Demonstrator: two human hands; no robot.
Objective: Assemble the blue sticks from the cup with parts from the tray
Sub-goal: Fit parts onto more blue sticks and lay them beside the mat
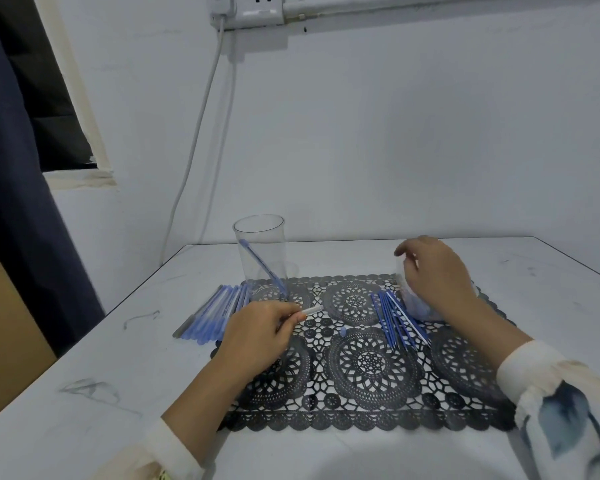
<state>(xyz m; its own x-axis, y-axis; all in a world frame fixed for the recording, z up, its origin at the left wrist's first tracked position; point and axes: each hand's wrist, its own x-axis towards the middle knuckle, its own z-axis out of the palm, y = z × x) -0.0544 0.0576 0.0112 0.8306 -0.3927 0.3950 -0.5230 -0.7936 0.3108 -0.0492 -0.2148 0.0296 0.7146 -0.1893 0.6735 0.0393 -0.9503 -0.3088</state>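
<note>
A tall clear cup [262, 247] stands at the mat's far left corner with one blue pen [262, 265] leaning inside it. My left hand [257, 336] pinches a clear pen barrel [311, 310] whose end pokes out to the right. My right hand [433, 271] reaches over a small clear container [420, 306] of blue parts at the mat's right; its fingers are curled above the rim, and I cannot see anything in them. Several thin blue sticks [399, 318] lie on the mat just left of that container. A small blue cap [343, 330] lies loose near the mat's centre.
A row of several pens [215, 315] lies left of the cup, half on the black lace mat [361, 368]. The white table [84, 393] ends at a wall behind. A cardboard box [4, 341] and a dark curtain stand to the left.
</note>
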